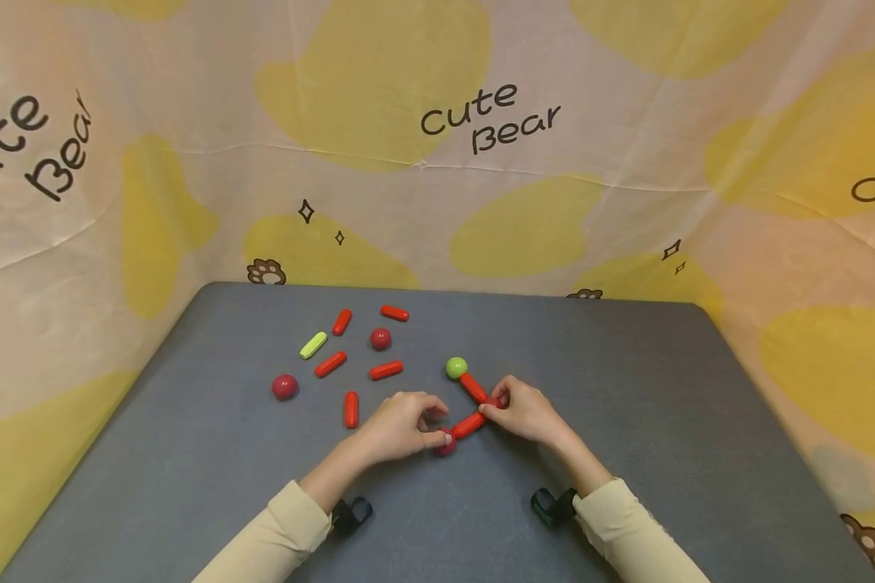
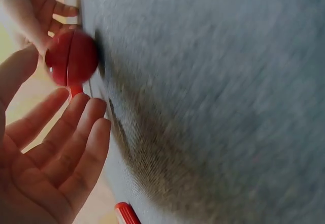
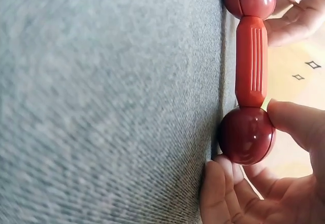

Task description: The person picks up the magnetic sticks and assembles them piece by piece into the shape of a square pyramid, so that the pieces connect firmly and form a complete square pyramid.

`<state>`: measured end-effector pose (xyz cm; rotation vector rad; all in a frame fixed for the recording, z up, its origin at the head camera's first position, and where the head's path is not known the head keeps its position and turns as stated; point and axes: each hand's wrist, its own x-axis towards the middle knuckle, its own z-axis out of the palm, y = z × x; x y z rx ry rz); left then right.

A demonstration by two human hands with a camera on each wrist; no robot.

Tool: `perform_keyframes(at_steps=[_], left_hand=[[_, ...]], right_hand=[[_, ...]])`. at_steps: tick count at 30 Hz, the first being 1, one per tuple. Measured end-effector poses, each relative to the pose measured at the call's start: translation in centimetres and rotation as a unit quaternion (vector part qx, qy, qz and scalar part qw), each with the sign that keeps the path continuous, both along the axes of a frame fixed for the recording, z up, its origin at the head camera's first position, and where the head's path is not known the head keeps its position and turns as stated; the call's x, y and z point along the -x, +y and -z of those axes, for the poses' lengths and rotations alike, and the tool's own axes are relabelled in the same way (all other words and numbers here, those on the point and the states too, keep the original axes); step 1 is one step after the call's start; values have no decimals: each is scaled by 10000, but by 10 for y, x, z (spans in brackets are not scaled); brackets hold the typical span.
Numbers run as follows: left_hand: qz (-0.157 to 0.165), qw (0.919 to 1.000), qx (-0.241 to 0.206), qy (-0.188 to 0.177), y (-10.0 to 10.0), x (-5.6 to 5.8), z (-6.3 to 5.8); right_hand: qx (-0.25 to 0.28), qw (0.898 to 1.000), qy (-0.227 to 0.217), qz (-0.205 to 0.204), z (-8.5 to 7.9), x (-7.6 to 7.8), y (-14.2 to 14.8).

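Observation:
Rods and balls form a bent chain on the table. A green ball (image 1: 456, 368) ends it at the far side, joined to a red rod (image 1: 472, 388). At the bend, my right hand (image 1: 522, 409) pinches a dark red ball (image 3: 247, 135) between thumb and fingers. From there a second red rod (image 3: 251, 61) leads to another red ball (image 2: 72, 57) at the near end. My left hand (image 1: 401, 425) is beside that near ball, thumb against it, the other fingers loosely extended and apart from it.
Left of the chain lie several loose red rods (image 1: 352, 410), a yellow-green rod (image 1: 313, 345) and two red balls (image 1: 285, 387). The grey tabletop (image 1: 627, 364) meets a patterned cloth (image 1: 379, 162) at the back and sides.

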<state>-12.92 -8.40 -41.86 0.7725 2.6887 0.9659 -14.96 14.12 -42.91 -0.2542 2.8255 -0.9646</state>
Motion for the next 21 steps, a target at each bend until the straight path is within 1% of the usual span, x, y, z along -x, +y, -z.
perform_keyframes(at_steps=[2,4,8,11,15,21], left_hand=[[92,10000,36,-2,1,-2,2],[130,9999,81,77,2,-4,5],[111,9996,129,207,3,-5,6],[96,9997,117,175,1,-5,4],[69,9998,126,135,-3,-4,2],[64,9998,197,42,-6,-4,0]], right_hand=[[-17,10000,-34,15,1,-2,-1],[-21,10000,-70,28,1,-4,-1],[-6,10000,-71,-4,2,-7,-1],[29,9999,-136,-73,1,-10,0],[52,9993,-337,-132,-2,-14,1],[88,9975,-696,-41,-3,-18,1]])
